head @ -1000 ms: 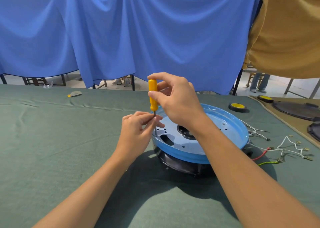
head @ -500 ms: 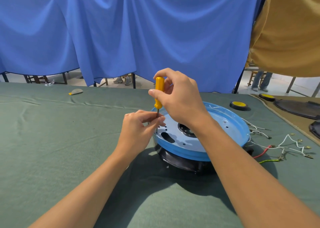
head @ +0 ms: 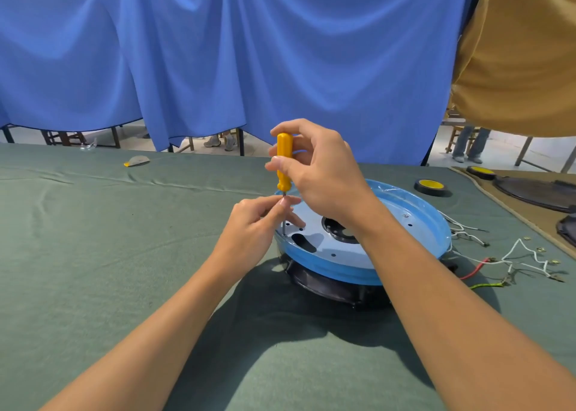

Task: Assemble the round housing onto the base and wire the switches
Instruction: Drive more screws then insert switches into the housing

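Blue round housing (head: 414, 223) seated on black base (head: 327, 286) mid-surface, right hand (head: 321, 173) gripping upright yellow screwdriver (head: 284, 161), left hand (head: 258, 223) pinching its shaft at housing's left rim, tip hidden by fingers, right forearm covering housing's middle, loose wires (head: 514, 258) just right, wide green surface (head: 93, 239) stretching left

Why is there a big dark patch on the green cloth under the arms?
Head view: that patch is a shadow cast by the forearms and blue housing onto the green cloth, soft-edged, so light likely comes from above and ahead. Head view again: the wide lens stretches the arms near the bottom edge, while the yellow screwdriver looks sharp.
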`<state>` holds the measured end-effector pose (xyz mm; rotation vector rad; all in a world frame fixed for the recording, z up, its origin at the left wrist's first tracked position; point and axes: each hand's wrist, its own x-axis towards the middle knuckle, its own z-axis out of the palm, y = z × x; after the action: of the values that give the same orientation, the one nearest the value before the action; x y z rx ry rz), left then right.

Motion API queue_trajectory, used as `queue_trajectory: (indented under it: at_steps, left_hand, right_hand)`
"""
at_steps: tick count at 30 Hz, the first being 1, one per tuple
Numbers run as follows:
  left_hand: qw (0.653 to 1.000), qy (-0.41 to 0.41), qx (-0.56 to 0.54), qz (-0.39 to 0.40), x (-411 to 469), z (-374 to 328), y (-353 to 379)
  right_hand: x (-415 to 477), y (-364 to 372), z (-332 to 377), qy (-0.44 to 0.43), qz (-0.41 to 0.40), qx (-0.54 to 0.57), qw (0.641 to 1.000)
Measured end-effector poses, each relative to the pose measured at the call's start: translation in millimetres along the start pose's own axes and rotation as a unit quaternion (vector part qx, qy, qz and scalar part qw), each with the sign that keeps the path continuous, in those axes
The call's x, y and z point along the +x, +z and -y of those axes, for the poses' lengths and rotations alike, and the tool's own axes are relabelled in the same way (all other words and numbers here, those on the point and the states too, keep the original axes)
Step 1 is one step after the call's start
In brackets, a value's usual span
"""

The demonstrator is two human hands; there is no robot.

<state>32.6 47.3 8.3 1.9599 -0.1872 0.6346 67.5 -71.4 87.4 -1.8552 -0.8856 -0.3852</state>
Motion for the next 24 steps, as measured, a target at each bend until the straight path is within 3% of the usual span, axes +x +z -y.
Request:
queue_trajectory:
  at_steps: [6, 11, 15, 18, 22, 24]
  left_hand:
    - [0.988, 0.052, 0.082, -0.119, -1, 1, 3]
    - [0.994, 0.044, 0.076, -0.059, 0, 1, -2]
    - [0.989, 0.059, 0.096, -0.090, -3, -1, 3]
    - [0.988, 0.050, 0.096, -0.113, -2, -2, 4]
    - [0.996, 0.019, 0.068, -0.051, 3, -1, -3]
    - [0.998, 0.006, 0.058, -0.020, 2, -1, -6]
  right_hand:
    - [0, 1, -5, -0.029, -0.045, -0.114, 0.992]
    - [3, 1, -3, -0.002, 0.024, -0.011, 1.000]
    - [2, -1, -5, -0.024, -0.044, -0.101, 0.994]
    - [1, -2, -5, -0.017, -0.034, -0.117, 0.992]
    - [2, -3, 1, 0.002, 0.030, -0.036, 0.999]
    - [2, -2, 1, 0.005, 0.009, -0.028, 1.000]
